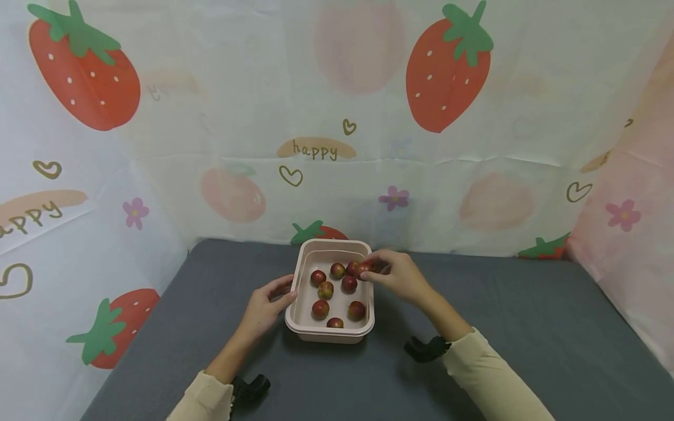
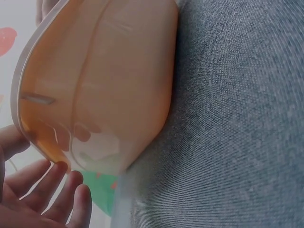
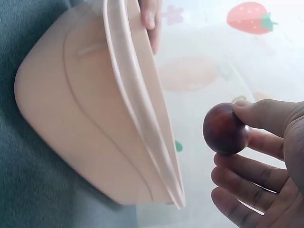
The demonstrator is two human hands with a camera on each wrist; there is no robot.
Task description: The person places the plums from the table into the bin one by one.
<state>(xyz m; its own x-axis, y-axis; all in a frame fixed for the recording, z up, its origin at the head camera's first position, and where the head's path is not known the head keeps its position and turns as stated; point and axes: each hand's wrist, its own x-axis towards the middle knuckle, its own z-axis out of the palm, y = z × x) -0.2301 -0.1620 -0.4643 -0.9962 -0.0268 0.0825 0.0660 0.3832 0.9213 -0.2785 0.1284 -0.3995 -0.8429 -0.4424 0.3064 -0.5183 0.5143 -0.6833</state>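
Observation:
A pale pink plastic bin (image 1: 332,335) sits on the dark grey table with several small red and greenish plums (image 1: 320,309) lying loose inside. My left hand (image 1: 263,307) holds the bin's left rim, its thumb at the edge and its other fingers against the outside. My right hand (image 1: 397,275) pinches one dark red plum (image 3: 225,129) between thumb and fingers, up beside the bin's far right rim. In the right wrist view, this plum is apart from the bin wall.
The grey tablecloth (image 1: 505,327) spreads to both sides of the bin. Behind it hangs a pale curtain (image 1: 358,199) printed with strawberries, hearts and flowers. Black straps with mounts (image 1: 426,349) sit at both wrists.

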